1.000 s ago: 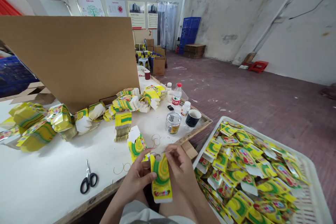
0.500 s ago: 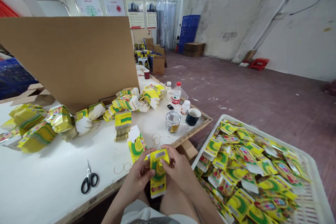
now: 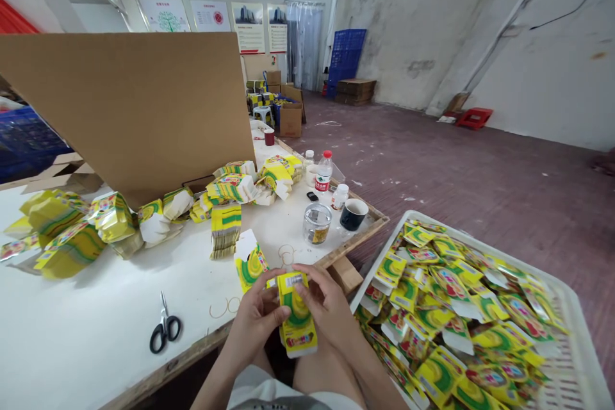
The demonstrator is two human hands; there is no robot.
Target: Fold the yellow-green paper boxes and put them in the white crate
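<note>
A small yellow and green carton (image 3: pixel 296 317) with a barcode near its top is held between my two hands over my lap. My left hand (image 3: pixel 259 307) grips its left edge, thumb on the front. On the other side my right hand (image 3: pixel 327 301) pinches the upper right part, its thumb near the barcode. The lower end of the carton points down toward me. Just beyond my left hand, a flat yellow carton with a white flap (image 3: pixel 250 266) lies on the white table (image 3: pixel 110 314).
Scissors (image 3: pixel 164 327) lie at the table's front. Carton bundles (image 3: pixel 230 186) line a large cardboard sheet (image 3: pixel 158 115). A clear jar (image 3: pixel 316 224), dark mug (image 3: pixel 354 214) and red-capped bottle (image 3: pixel 325 172) stand at the right corner. A white basket (image 3: pixel 574 314) holds many cartons.
The carton has tilted, its lower end swinging to the right. Both hands have shifted slightly and keep hold of it.
</note>
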